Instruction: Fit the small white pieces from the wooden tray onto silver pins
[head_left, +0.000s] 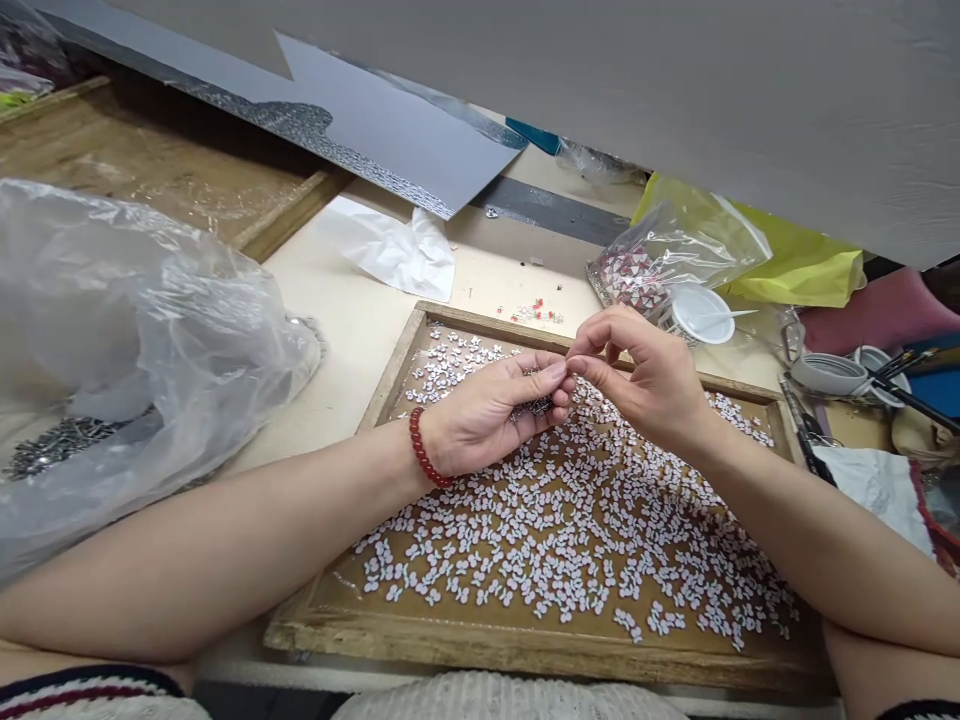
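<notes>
Cupping small metal bits [534, 406] above the wooden tray [450, 643], the left hand [480, 415] could, if tilted, spill them among the pale charms [564, 613] while the right hand [660, 380] pinches something too small to identify.

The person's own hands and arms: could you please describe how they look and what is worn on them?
Both the left hand and right hand are ungloved. A red, beaded-looking bracelet circles the left wrist; the right wrist is bare. The left sleeve is pale knit with navy and dark red bands.
</notes>
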